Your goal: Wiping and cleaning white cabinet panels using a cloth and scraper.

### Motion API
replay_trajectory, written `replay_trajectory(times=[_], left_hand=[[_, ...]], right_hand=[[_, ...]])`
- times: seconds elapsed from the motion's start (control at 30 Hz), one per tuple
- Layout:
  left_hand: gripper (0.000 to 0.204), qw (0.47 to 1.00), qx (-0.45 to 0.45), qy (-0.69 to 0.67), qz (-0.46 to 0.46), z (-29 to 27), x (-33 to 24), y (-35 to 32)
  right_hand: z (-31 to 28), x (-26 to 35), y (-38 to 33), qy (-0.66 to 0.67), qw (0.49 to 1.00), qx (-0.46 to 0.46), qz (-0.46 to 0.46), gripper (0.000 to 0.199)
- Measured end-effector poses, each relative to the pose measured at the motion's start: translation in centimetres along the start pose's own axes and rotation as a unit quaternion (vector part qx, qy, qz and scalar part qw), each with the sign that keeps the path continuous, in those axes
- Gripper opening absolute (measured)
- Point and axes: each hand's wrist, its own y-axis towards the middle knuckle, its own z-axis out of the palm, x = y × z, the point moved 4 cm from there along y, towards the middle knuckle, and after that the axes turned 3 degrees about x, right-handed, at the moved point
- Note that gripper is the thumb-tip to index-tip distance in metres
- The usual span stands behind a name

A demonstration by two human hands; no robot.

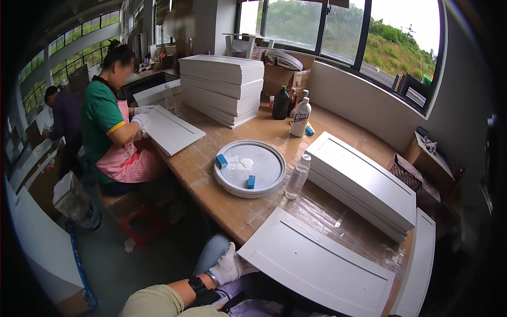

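In a white glove, my left hand (226, 268) is closed at the near left edge of a white panel (317, 258) with a recessed border; some fingers are hidden beneath it. The panel lies at the front of the brown table, its near edge jutting over my lap. Small dark dots mark its face. My right hand is not in view. Beyond the panel stand a clear bottle (299, 178) and a round white lid (226, 186) bearing a white puddle and two small blue blocks, one of them a nearer block (251, 182).
A low stack of white panels (359, 185) lies right of the bottle, a taller stack (222, 90) farther back. A white bottle (301, 116) and dark bottle (281, 103) stand between. At left, a co-worker's gloved hands (141, 119) touch another panel (171, 129). A red stool (142, 226) is below.
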Motion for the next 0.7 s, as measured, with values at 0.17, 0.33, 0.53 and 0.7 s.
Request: replay_trajectory(times=[0.17,0.33,0.53,0.7], left_hand=[[0.085,1.000,-0.004,-0.017,-0.004,-0.3,-0.4,0.3],[0.086,0.999,-0.007,-0.046,-0.005,-0.3,-0.2,0.8],[0.087,0.999,-0.024,-0.041,0.001,-0.6,0.2,0.2],[0.088,0.998,-0.034,-0.052,-0.013,-0.7,0.6,-0.5]], right_hand=[[0.3,0.3,1.1,0.001,1.000,-0.001,0.007,0.023],[0.3,0.7,1.7,-0.007,1.000,-0.006,0.019,0.023],[0.2,0.8,1.9,-0.012,1.000,-0.001,0.028,0.023],[-0.7,0.0,0.9,0.007,0.999,-0.016,0.035,0.023]])
